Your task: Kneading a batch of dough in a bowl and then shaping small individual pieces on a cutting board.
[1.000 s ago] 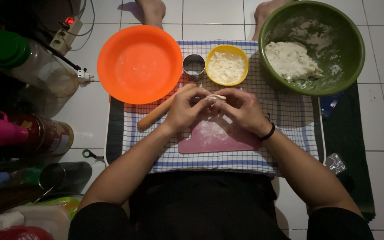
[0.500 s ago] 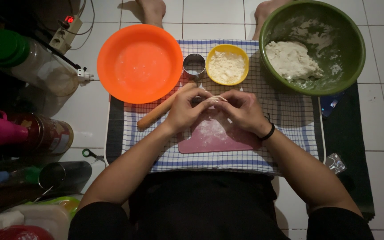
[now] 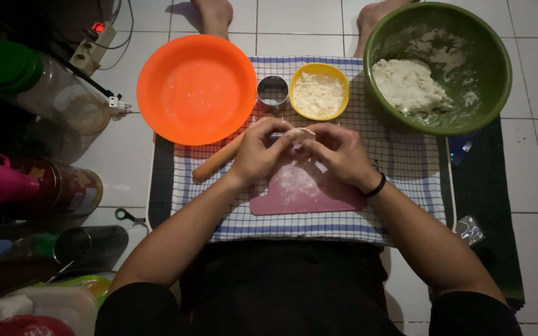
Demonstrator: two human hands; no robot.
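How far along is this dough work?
Done: dough is mixed, a lump sits in the green bowl, and the pink board is floured. In hand: the left hand and right hand pinch a small dough piece above the board. Left: most of the lump is unused, and the orange bowl holds no finished pieces.

Beyond the hands (image 3: 299, 152) sat an orange bowl (image 3: 197, 88), a yellow bowl (image 3: 319, 91) and a green bowl (image 3: 437, 65); beneath them lay a pink board (image 3: 303, 196) on a blue-checked cloth (image 3: 406, 180).
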